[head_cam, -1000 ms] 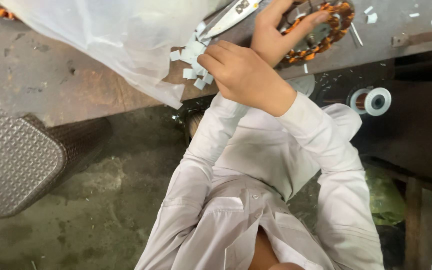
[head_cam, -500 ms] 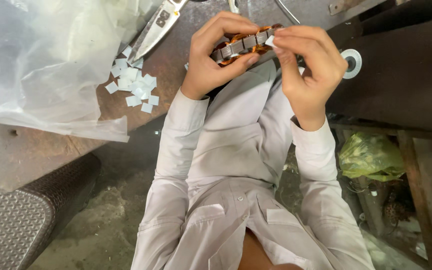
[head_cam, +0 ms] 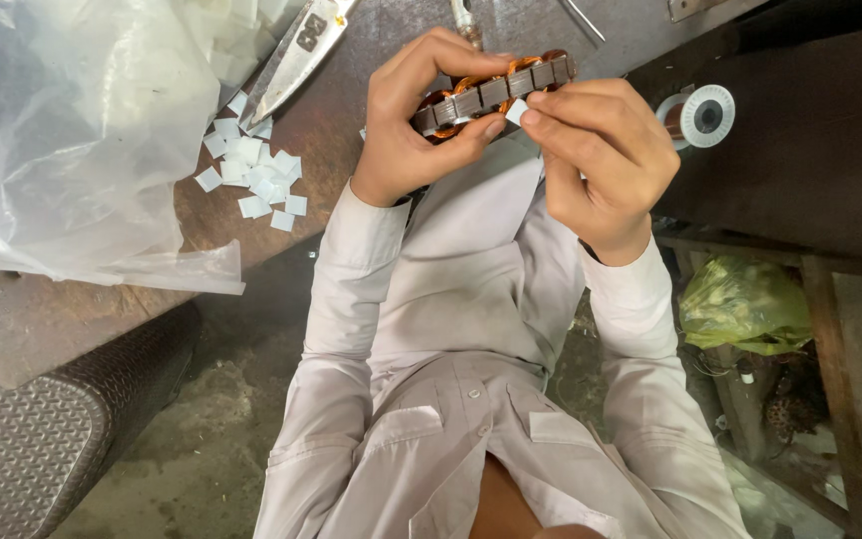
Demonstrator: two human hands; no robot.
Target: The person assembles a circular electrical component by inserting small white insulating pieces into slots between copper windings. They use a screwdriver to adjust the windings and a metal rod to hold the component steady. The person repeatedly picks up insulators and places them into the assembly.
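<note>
My left hand [head_cam: 413, 120] grips a ring-shaped motor stator [head_cam: 491, 92] with copper windings, held edge-on above my lap. My right hand [head_cam: 601, 150] pinches a small white paper square [head_cam: 517, 111] against the stator's side, fingertips touching the metal core. Both arms are in pale long sleeves. A heap of small white paper squares [head_cam: 251, 170] lies on the brown bench to the left of my left hand.
A clear plastic bag [head_cam: 72, 140] covers the bench's left part. Large scissors [head_cam: 296, 60] lie beside the paper squares. A spool of wire [head_cam: 698, 115] sits on the dark bench at right. A green bag [head_cam: 740, 304] lies below; a patterned mat [head_cam: 22, 449] is at lower left.
The view has swung so the hands sit higher and centred. Both hands have come together on the stator, which is now turned edge-on, and my right hand presses a paper square to it.
</note>
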